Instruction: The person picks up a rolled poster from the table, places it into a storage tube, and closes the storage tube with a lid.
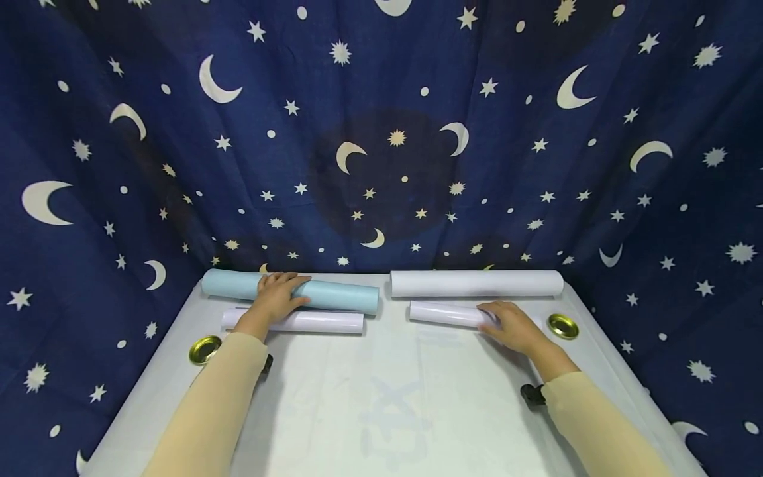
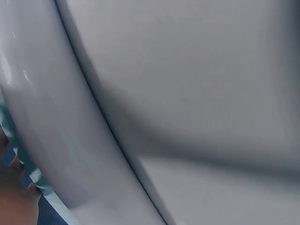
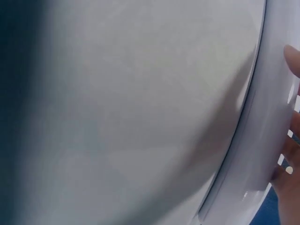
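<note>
My left hand (image 1: 277,296) lies over the light blue paper roll (image 1: 340,295) at the back left, gripping it with fingers across its top and thumb at the near side. Just in front, under that wrist, is a thin glossy white roll (image 1: 324,322). On the right, my right hand (image 1: 514,326) holds the right end of another thin white roll (image 1: 444,314). The right wrist view shows its thumb (image 3: 293,61) on this roll (image 3: 253,126), with the other fingers on the far side. In the left wrist view, the near white roll (image 2: 61,126) hides most of the blue one.
A thicker white roll (image 1: 477,283) lies along the back right edge. One gold round lid (image 1: 563,326) sits right of my right hand, another (image 1: 197,351) beside my left forearm. A dark blue moon-and-star curtain (image 1: 381,86) surrounds the white table (image 1: 334,411).
</note>
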The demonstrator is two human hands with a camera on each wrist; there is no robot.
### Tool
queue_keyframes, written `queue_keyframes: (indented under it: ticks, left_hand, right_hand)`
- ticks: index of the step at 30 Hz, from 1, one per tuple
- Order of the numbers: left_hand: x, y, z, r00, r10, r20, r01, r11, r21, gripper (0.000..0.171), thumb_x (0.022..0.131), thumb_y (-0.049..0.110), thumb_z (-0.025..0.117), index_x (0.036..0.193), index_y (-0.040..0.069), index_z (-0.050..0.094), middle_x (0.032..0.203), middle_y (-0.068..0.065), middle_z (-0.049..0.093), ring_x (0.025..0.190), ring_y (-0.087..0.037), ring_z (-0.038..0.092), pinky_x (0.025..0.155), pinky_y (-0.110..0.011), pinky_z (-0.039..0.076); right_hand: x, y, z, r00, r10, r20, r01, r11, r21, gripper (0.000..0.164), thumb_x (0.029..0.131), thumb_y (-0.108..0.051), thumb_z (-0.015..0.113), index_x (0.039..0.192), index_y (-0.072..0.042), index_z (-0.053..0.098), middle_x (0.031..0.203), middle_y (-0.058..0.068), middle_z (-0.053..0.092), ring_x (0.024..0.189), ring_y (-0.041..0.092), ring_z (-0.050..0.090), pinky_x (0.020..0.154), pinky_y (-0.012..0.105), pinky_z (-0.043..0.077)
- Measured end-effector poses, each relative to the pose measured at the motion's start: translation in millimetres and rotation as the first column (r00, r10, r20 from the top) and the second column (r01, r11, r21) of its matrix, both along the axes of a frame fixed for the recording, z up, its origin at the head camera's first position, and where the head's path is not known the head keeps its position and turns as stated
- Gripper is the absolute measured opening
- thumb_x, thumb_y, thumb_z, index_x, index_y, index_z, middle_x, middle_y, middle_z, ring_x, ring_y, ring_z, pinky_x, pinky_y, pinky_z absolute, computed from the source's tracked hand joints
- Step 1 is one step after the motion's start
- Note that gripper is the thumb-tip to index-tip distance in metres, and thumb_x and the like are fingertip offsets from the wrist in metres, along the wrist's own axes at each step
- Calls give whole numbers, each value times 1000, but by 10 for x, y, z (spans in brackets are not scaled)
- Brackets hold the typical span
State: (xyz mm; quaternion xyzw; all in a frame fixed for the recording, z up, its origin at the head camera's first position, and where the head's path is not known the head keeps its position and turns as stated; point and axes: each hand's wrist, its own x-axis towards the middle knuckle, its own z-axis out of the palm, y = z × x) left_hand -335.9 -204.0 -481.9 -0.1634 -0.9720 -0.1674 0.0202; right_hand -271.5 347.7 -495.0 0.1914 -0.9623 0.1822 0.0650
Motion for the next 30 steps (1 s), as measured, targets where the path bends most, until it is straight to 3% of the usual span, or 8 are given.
queue_keyframes:
  ticks: [17, 30]
  left_hand:
    - [-92, 9, 68, 998, -37, 57, 32, 997, 77, 70, 85, 42, 79, 146, 21, 54, 148, -15, 50, 134, -42, 37, 109, -63, 12]
    - [-117, 27, 88, 995, -76, 68, 75, 997, 9, 74, 85, 40, 79, 150, 21, 50, 148, -16, 49, 137, -41, 39, 109, -66, 14]
  right_hand:
    - [-69, 23, -28, 1000, -1, 22, 2, 1000, -24, 47, 87, -16, 78, 131, -5, 64, 127, 20, 65, 119, 45, 57, 101, 60, 42]
    - [-61, 30, -34, 1000, -10, 25, 11, 999, -32, 47, 87, -16, 78, 132, -8, 65, 128, 19, 65, 120, 44, 57, 101, 60, 42]
